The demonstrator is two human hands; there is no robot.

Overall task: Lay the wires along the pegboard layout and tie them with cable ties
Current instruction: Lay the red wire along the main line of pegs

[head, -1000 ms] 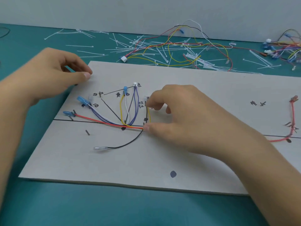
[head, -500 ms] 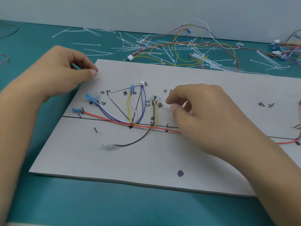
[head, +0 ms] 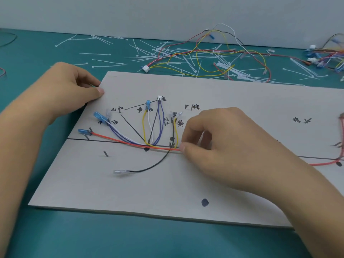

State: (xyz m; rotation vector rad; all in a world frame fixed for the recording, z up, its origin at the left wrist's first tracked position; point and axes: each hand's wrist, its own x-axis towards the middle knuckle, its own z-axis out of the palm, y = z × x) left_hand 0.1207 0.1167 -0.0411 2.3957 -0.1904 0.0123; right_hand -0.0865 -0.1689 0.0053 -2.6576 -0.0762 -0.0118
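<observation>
Pegboard lies flat on teal table. Wires fan out over its 10 o'clock part and merge into one run along the drawn line. Left hand grips the 10 o'clock corner, thumb on top, fingers curled over the edge. Right hand is at centre, thumb and curled index finger clamped on wires. Black wire strays toward 7 o'clock. Loose cable ties are scattered at 12 o'clock.
</observation>
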